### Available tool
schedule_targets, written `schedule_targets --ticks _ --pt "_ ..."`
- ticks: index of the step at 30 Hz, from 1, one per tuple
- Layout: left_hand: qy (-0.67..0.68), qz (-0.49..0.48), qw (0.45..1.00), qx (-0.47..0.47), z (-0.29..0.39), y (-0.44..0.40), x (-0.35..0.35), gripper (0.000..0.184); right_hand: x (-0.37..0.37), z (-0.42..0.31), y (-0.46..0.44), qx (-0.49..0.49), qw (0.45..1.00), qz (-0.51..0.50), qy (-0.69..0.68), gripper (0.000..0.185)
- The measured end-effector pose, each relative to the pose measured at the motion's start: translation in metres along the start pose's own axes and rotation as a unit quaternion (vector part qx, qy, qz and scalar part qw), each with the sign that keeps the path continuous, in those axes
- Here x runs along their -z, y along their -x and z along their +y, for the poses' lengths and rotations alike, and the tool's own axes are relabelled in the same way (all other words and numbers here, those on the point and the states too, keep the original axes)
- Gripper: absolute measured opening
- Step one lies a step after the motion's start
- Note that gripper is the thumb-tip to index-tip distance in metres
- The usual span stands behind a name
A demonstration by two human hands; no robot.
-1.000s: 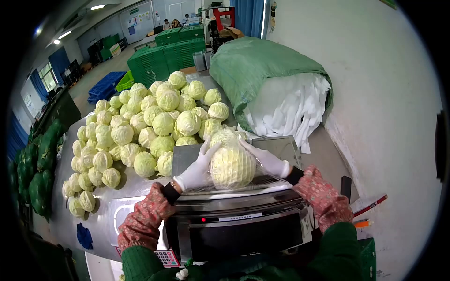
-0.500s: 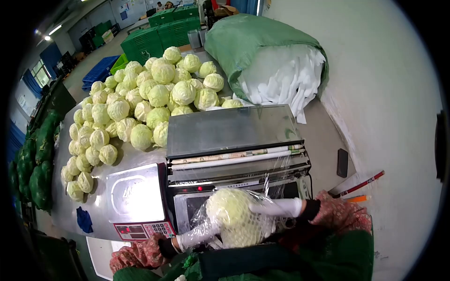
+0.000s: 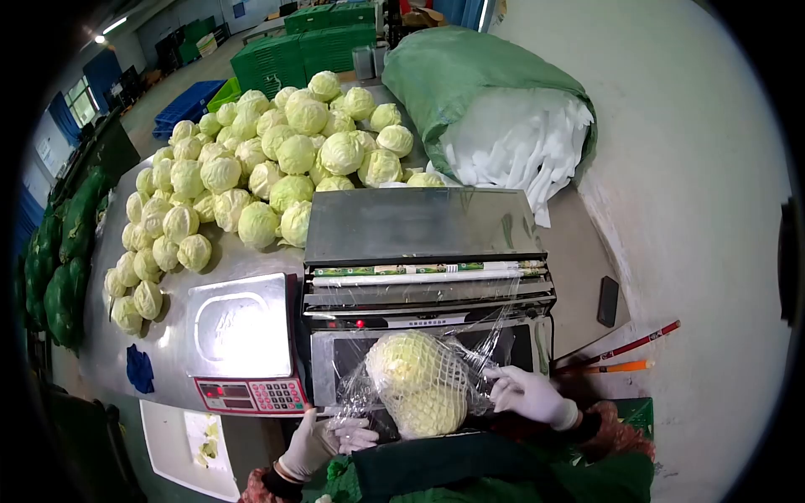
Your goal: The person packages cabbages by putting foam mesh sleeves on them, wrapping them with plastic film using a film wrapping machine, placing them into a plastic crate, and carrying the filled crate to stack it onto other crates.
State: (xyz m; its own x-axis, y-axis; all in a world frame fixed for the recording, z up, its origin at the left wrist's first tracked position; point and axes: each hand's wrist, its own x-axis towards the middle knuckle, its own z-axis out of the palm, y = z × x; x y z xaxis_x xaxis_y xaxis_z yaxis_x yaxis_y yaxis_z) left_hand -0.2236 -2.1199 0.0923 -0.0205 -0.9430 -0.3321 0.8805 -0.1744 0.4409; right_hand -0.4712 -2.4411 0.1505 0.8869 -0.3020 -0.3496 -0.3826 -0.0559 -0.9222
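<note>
A pale cabbage bundle (image 3: 419, 390) in a white foam net lies at the front of the film wrapping machine (image 3: 423, 226). Clear plastic film (image 3: 482, 344) is draped around it and stretches up toward the roll. My right hand (image 3: 532, 396), white-gloved, is at the bundle's right side with its fingertips pinching the film. To the lower left, my left hand (image 3: 327, 440), also gloved, has its thumb apart from its fingers, beside the film's edge. Whether the net holds one cabbage or two is hard to make out.
Left of the machine stands a scale (image 3: 243, 335). A large heap of cabbages (image 3: 251, 168) covers the table behind. A green sack (image 3: 478, 75) of white foam nets, a phone (image 3: 608, 300) and a white bin (image 3: 180, 453) are around; a blue cloth (image 3: 139, 369) lies front left.
Both hands have come off the netted cabbage, the left moving down and left, the right outward to the film's right side. The view has shifted slightly.
</note>
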Motion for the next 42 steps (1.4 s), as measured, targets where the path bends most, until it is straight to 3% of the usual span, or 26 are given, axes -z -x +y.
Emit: schedule_targets --ticks 1,3,4,7,8,9,11,13,14,17,19,20,21,22,23,25,26,27,29,30,32,33,34,36,39,42 --pt "-0.039 0.082 0.996 -0.013 -0.005 0.002 -0.013 0.067 -0.011 -0.009 0.006 0.104 0.977 0.090 0.163 0.051" --pt "-0.375 0.156 0.912 -0.065 -0.012 -0.007 -0.037 0.048 -0.023 -0.006 -0.004 0.193 0.923 0.196 0.270 0.038" --pt "-0.352 0.209 0.908 -0.093 -0.020 -0.015 -0.044 0.034 -0.026 0.005 -0.022 0.306 0.870 0.273 0.273 0.024" --pt "-0.208 0.259 0.926 -0.180 -0.046 -0.025 -0.038 0.026 -0.035 -0.009 -0.044 0.321 0.867 0.339 0.175 0.009" --pt "-0.163 0.272 0.916 -0.248 -0.044 -0.028 -0.048 0.019 -0.037 -0.005 -0.044 0.241 0.903 0.338 0.109 0.008" --pt "-0.117 0.260 0.919 -0.272 -0.042 -0.022 -0.046 0.018 -0.039 -0.006 -0.050 0.248 0.901 0.355 0.033 0.011" --pt "-0.042 0.170 0.919 -0.353 -0.032 -0.007 -0.044 0.016 -0.029 -0.014 -0.052 0.165 0.919 0.327 -0.145 0.017" --pt "-0.033 0.206 0.900 -0.382 -0.034 0.016 -0.057 0.019 -0.019 -0.024 -0.042 0.088 0.938 0.282 -0.179 0.027" --pt "0.130 0.311 0.871 -0.358 -0.032 0.026 -0.073 0.020 -0.016 -0.022 -0.037 0.046 0.936 0.275 -0.214 0.027" --pt "0.242 0.350 0.845 -0.323 -0.068 0.050 -0.033 0.020 -0.009 0.000 -0.037 -0.012 0.931 0.264 -0.254 0.027" --pt "0.080 0.286 0.909 -0.293 -0.092 0.047 -0.002 0.023 -0.009 0.027 -0.056 -0.018 0.946 0.245 -0.214 0.025" --pt "0.116 0.269 0.909 -0.295 -0.100 0.032 0.015 0.024 -0.011 0.040 -0.071 -0.008 0.953 0.250 -0.168 0.023" --pt "0.131 0.331 0.891 -0.281 -0.105 0.014 0.021 0.021 -0.014 0.067 -0.098 0.204 0.925 0.301 0.107 0.020" --pt "-0.075 0.299 0.901 -0.304 -0.110 -0.013 0.030 0.020 -0.019 0.076 -0.114 0.250 0.879 0.329 0.239 0.016" --pt "-0.001 0.300 0.920 -0.252 -0.109 -0.029 0.028 0.021 -0.030 0.075 -0.127 0.292 0.811 0.352 0.364 0.013" --pt "0.041 0.239 0.931 -0.273 -0.125 -0.060 0.033 0.026 -0.074 0.051 -0.135 0.275 0.776 0.329 0.462 0.005" --pt "0.058 0.214 0.928 -0.300 -0.131 -0.072 0.027 0.033 -0.089 0.053 -0.144 0.326 0.821 0.287 0.370 0.005" --pt "0.163 0.035 0.931 -0.326 -0.127 -0.079 0.036 0.035 -0.102 0.049 -0.149 0.372 0.854 0.241 0.272 0.008" --pt "0.347 -0.314 0.858 -0.213 -0.119 -0.093 0.054 0.041 -0.114 0.035 -0.143 0.331 0.855 0.150 0.371 0.017" --pt "0.047 -0.007 0.929 -0.366 -0.108 -0.084 0.035 0.040 -0.124 0.032 -0.149 0.420 0.848 0.162 0.280 0.021" --pt "0.021 0.234 0.895 -0.379 -0.082 -0.060 -0.005 0.041 -0.139 0.014 -0.146 0.504 0.828 0.157 0.186 0.027" --pt "0.184 0.160 0.894 -0.377 -0.081 -0.053 -0.001 0.036 -0.144 -0.008 -0.141 0.549 0.798 0.170 0.183 0.025" --pt "0.209 0.145 0.893 -0.372 -0.072 -0.052 0.001 0.035 -0.146 -0.022 -0.136 0.545 0.804 0.158 0.175 0.024" --pt "0.180 0.123 0.907 -0.360 -0.057 -0.049 0.000 0.034 -0.152 -0.044 -0.125 0.544 0.809 0.147 0.165 0.024" --pt "0.086 0.058 0.939 -0.329 -0.049 -0.041 0.000 0.033 -0.147 -0.062 -0.118 0.609 0.753 0.118 0.220 0.022" --pt "-0.068 -0.088 0.956 -0.272 -0.031 -0.044 -0.008 0.032 -0.122 -0.073 -0.123 0.522 0.796 0.288 0.107 0.014"
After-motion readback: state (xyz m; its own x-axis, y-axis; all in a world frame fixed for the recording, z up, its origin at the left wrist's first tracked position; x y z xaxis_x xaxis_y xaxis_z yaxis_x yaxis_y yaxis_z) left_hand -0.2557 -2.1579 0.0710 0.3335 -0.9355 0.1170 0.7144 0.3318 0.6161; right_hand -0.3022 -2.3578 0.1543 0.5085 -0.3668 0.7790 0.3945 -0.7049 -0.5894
